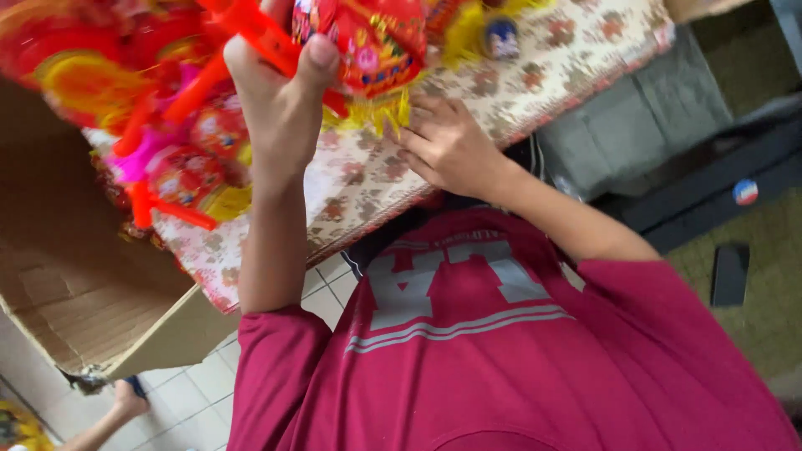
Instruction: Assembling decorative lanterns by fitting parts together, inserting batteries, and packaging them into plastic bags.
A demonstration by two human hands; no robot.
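- The left hand (pixel 282 98) is raised over the desk (pixel 585 50), its fingers (pixel 322 60) clamped round an orange stick (pixel 259 33).
- The stick belongs to a red paper lantern (pixel 376 46) with yellow fringe (pixel 372 113), which hangs just above the desk's near edge, between the two hands.
- The right hand (pixel 451 146) lies palm down on the floral cloth (pixel 359 179) that covers the desk. Its fingers (pixel 426 107) are loosely apart and grip nothing; the tips are just beside the fringe, but I cannot tell if they touch it.
- More red and yellow lanterns with orange and pink sticks (pixel 180 159) are heaped on the cloth to the left, blurred.
- A small blue round thing (pixel 501 38) lies on the cloth near the far edge.
- An open cardboard box (pixel 92 284) stands left of the desk, over a white tiled floor (pixel 196 401).
- The person wears a dark red shirt (pixel 501 367) with grey lettering.
- Another person's bare foot (pixel 127 402) shows on the tiles at lower left.
- A flat dark slab (pixel 729 274) lies on the green carpet at right.
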